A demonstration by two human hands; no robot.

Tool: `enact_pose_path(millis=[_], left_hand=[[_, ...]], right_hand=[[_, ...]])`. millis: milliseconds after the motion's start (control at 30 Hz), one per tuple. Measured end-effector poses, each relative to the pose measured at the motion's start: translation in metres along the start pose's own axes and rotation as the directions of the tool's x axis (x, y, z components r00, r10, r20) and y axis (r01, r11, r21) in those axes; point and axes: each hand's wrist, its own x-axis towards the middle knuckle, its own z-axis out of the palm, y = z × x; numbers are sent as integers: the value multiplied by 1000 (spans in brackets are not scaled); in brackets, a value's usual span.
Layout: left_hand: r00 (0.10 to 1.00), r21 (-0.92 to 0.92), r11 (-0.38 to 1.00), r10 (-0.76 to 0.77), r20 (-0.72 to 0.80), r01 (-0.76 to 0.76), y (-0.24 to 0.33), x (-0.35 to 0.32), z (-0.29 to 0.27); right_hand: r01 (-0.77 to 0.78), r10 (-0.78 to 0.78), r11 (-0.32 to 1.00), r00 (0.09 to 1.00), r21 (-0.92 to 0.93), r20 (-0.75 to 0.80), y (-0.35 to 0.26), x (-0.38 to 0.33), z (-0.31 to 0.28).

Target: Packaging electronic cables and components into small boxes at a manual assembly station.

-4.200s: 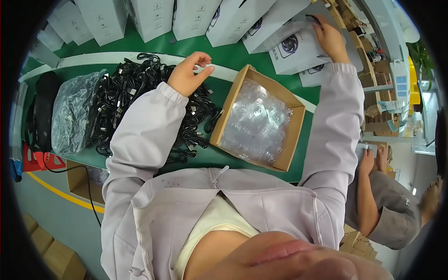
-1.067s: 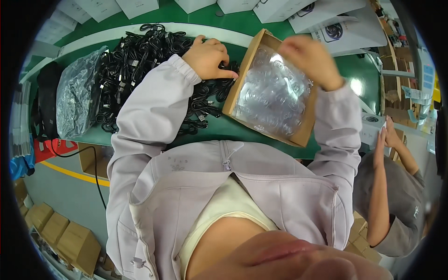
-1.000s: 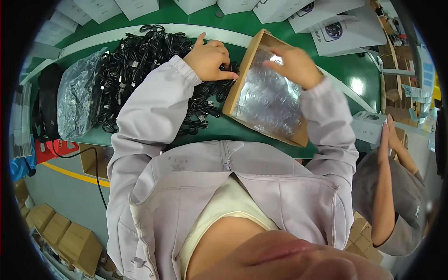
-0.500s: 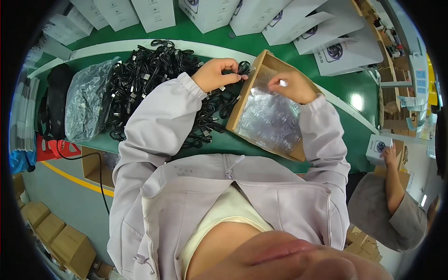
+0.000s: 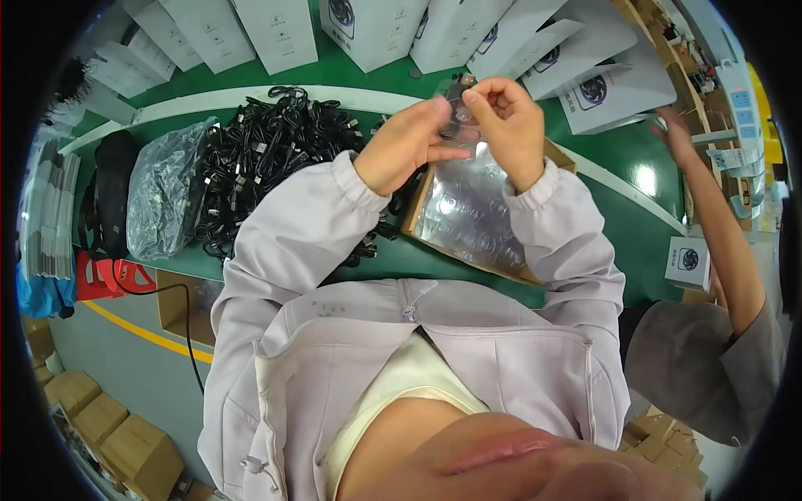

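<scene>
A coiled black cable (image 5: 456, 102) is up between my hands, above the far end of the shallow cardboard box (image 5: 415, 214). Thin clear plastic, seemingly a small bag, surrounds the coil. My left hand (image 5: 405, 144) grips the coil from the left with its fingertips, thumb stretched below. From the right, my right hand (image 5: 511, 129) pinches the plastic between thumb and forefinger. Flat clear plastic bags (image 5: 468, 204) fill the box. To the left of my left hand lies a big heap of black cables (image 5: 271, 146), partly hidden by my sleeve.
White printed boxes (image 5: 368, 33) line the table's far side. A clear plastic sack (image 5: 170, 192) and a black pouch (image 5: 113, 192) lie left of the heap. At the right, a co-worker's arm (image 5: 723, 230) reaches along the table's end, by a small white box (image 5: 687, 260).
My left hand has brought the coiled cable rightward. My right hand has lifted out of the box with clear plastic, and both hands now meet. The co-worker's arm has reached farther out.
</scene>
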Motion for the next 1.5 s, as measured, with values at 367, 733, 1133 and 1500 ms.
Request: enact_pose_path(millis=[367, 733, 1133, 1500], left_hand=[[713, 915, 49, 644, 278, -400, 5, -1, -19], [980, 946, -315, 199, -8, 72, 15, 6, -103], [981, 849, -525, 129, 143, -55, 5, 18, -103], [997, 875, -480, 14, 76, -60, 10, 8, -98]], right_hand=[[317, -385, 795, 923, -517, -26, -23, 57, -21], [400, 204, 292, 861, -869, 465, -54, 157, -87], [272, 331, 228, 881, -935, 337, 1, 209, -101], [386, -273, 434, 917, -814, 290, 24, 25, -31]])
